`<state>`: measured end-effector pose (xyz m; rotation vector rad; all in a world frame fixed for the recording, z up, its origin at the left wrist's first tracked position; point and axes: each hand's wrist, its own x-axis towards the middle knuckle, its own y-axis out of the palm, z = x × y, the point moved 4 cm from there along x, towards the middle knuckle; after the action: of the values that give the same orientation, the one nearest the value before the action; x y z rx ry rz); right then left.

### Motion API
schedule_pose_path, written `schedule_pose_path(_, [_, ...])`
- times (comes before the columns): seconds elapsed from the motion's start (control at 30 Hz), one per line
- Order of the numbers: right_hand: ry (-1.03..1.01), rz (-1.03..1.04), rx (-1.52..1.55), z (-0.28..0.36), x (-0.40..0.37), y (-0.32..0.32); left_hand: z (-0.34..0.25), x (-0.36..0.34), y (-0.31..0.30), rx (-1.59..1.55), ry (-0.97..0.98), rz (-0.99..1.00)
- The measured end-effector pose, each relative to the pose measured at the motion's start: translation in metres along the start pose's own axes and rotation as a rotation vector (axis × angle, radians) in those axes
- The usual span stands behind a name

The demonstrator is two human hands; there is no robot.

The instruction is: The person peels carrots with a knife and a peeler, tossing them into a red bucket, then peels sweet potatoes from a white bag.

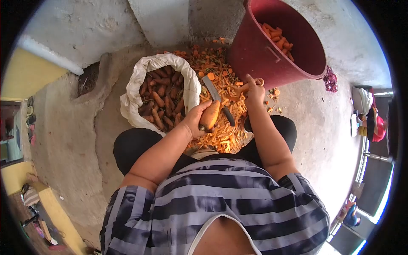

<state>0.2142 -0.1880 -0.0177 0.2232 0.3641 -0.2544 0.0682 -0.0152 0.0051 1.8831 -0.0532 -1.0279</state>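
Striped shirt [221, 199] fills the bottom of the head view. Left hand [194, 121] has its fingers wrapped round 1 carrot [210, 114], held above the peel pile [221, 136] on the floor [323, 127]. A knife [213, 92] lies across just beside it; can't tell if any fingers grip it. Right hand [255, 92] pinches a peel scrap [243, 87] near the red bucket [255, 55] w/ peeled carrots [277, 36] inside. Sack [136, 80] of unpeeled carrots [163, 95] sits left. Peeling goes best w/ a firm hold low on the carrot, blade edge angled away from fingertips. No readable writing or brand anywhere.
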Motion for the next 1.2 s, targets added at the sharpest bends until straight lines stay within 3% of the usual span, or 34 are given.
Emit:
schedule_pose_path(0.07, [0.000, 0.104, 0.112, 0.024, -0.046, 0.024, -0.001, 0.005, -0.005, -0.020, 0.005, 0.052])
schedule_pose_path(0.2, [0.229, 0.443, 0.182, 0.012, -0.097, 0.047, 0.003, 0.013, -0.007, -0.083, -0.007, 0.147])
schedule_pose_path(0.27, [0.187, 0.542, 0.095, 0.019, -0.114, 0.059, 0.006, 0.015, -0.004, -0.142, -0.003, 0.090])
schedule_pose_path(0.33, [0.266, 0.452, 0.116, 0.001, -0.096, 0.059, 0.006, 0.001, 0.010, -0.184, 0.026, -0.058])
schedule_pose_path(0.47, [0.283, 0.271, 0.016, 0.002, -0.046, 0.046, 0.010, -0.003, 0.003, 0.100, -0.012, 0.143])
schedule_pose_path(0.53, [0.023, 0.183, -0.147, -0.010, 0.003, 0.025, 0.012, -0.009, 0.015, 0.069, -0.041, 0.106])
schedule_pose_path(0.6, [0.145, -0.106, -0.372, 0.000, 0.013, 0.000, 0.007, -0.019, 0.031, 0.037, -0.047, 0.072])
schedule_pose_path(0.63, [0.150, -0.151, -0.323, -0.003, 0.018, -0.007, 0.005, -0.007, 0.014, 0.027, -0.050, 0.113])
schedule_pose_path(0.77, [0.078, 0.041, 0.113, 0.005, -0.018, 0.007, 0.002, 0.008, -0.005, -0.036, -0.025, 0.016])
schedule_pose_path(0.87, [0.000, 0.368, 0.121, 0.039, -0.075, 0.037, 0.001, 0.011, -0.003, -0.057, 0.038, 0.061])
schedule_pose_path(1.0, [-0.185, 0.393, -0.013, 0.059, -0.092, 0.046, 0.004, 0.013, -0.004, -0.046, 0.023, 0.040])
schedule_pose_path(1.13, [-0.161, 0.383, -0.024, 0.059, -0.099, 0.051, 0.002, 0.010, -0.007, 0.061, 0.026, -0.001])
schedule_pose_path(1.2, [-0.049, 0.509, -0.034, 0.038, -0.104, 0.057, 0.001, 0.006, -0.001, -0.028, 0.013, -0.013])
